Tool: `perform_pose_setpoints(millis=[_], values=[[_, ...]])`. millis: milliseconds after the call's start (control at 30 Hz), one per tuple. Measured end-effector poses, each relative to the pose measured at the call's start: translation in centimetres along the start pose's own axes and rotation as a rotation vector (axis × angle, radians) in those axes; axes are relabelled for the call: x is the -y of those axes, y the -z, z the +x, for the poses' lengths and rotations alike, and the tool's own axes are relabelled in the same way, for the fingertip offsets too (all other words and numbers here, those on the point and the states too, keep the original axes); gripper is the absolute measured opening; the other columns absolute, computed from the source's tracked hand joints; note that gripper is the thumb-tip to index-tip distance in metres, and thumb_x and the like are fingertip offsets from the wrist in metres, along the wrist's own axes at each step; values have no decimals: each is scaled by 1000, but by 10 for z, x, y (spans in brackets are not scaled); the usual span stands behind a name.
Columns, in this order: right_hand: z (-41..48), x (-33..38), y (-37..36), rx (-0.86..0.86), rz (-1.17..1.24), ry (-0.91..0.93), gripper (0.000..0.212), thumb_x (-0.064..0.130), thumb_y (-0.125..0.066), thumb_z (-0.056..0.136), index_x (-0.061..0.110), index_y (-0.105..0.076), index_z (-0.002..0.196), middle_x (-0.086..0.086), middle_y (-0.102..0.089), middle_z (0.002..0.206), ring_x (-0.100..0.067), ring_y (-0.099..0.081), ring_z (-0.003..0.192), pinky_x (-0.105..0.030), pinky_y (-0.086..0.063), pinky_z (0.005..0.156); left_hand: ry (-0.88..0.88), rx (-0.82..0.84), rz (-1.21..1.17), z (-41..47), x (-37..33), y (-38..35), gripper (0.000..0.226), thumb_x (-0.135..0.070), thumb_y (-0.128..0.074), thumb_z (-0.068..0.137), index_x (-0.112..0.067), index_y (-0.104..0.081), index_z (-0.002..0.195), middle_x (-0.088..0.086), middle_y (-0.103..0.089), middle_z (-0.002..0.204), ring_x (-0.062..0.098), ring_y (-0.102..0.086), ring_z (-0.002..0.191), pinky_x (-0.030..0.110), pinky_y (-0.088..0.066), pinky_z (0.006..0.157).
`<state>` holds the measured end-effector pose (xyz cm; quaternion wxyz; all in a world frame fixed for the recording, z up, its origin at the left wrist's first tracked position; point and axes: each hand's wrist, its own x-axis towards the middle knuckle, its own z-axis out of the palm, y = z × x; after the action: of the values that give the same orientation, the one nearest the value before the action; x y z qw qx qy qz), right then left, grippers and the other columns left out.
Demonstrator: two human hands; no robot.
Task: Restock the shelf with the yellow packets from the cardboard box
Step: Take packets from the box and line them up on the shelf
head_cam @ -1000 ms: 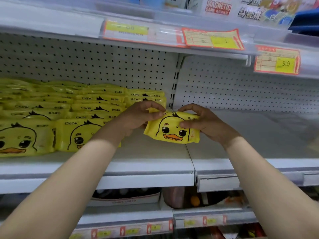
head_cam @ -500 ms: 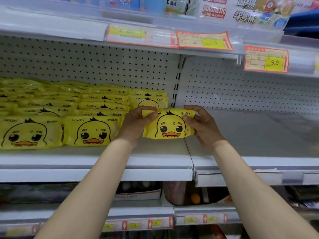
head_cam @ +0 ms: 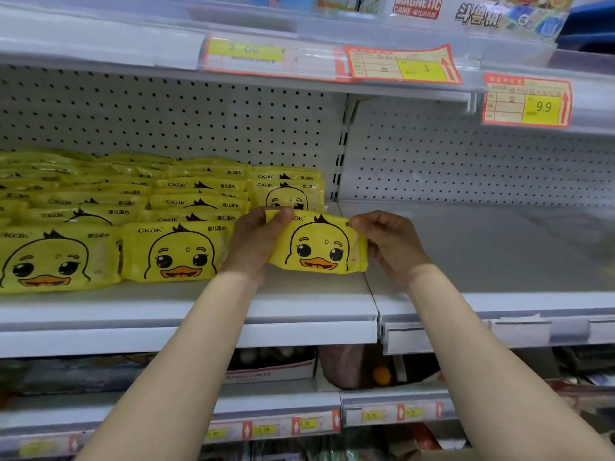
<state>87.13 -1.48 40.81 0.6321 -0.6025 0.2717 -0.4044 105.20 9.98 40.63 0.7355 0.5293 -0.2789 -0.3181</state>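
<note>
Yellow packet (head_cam: 317,244) levelled beside stacked packets (head_cam: 179,251), left hand (head_cam: 256,241), right hand (head_cam: 392,244) pinching ends

Yellow duck-face packets (head_cam: 179,251) on a pale grey shelf (head_cam: 186,307).
The centre packet (head_cam: 317,244) shows a black-outlined duck face with black eyes and an orange beak, the same print as those at 9 o'clock. The back panel (head_cam: 166,121) at 11 o'clock is white with rows of dark holes; the price tag (head_cam: 527,101) at 2 o'clock is orange-red with a yellow patch.
</note>
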Motion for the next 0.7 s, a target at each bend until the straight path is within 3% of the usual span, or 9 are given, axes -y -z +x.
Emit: perform_pose_setpoints(millis=[67,167,267,367,567,700], values=[[-1,1,-3,-12,57,-2,12,3,-68,88,9,-72,79,-4,-73,72,-16,-67,62,-26,-54,55,65,21,-87,-2,2,-1,6,-17,-71,87,-15,-72,92,3,-76,89,20,-72,83,41,-58,79],[-2,2,-6,-28,103,-23,11,3,-66,90,6,-68,80,-3,-72,68,-14,-66,56,-22,-50,48,90,39,-133,-1,4,0,12,-17,-71,87,-11,-70,97,7,-75,96,25,-71,91,42,-57,81],[-1,3,-5,-27,87,-32,11,4,-67,89,8,-69,79,-4,-72,71,-16,-66,59,-24,-51,50,1,147,26,7,-4,5,9,-11,-72,85,-15,-67,91,5,-71,99,26,-67,94,41,-54,83],[1,3,-5,-27,68,-17,11,5,-68,88,10,-69,79,-3,-72,72,-16,-66,60,-25,-52,52,-56,300,195,12,-13,6,20,-6,-79,77,-21,-74,89,-2,-73,104,24,-68,102,40,-54,90],[6,4,-6,49,-16,25,2,10,-70,87,10,-68,87,-2,-70,75,-16,-66,65,-27,-55,56,-8,195,142,13,-9,5,20,-4,-79,74,-12,-77,92,9,-75,100,28,-69,100,46,-53,95],[10,7,-9,111,-139,24,12,14,-75,80,13,-72,91,-1,-72,80,-16,-68,71,-28,-56,60,12,177,127,13,-8,4,18,-3,-78,75,-9,-76,92,11,-75,97,26,-70,93,47,-54,93]])
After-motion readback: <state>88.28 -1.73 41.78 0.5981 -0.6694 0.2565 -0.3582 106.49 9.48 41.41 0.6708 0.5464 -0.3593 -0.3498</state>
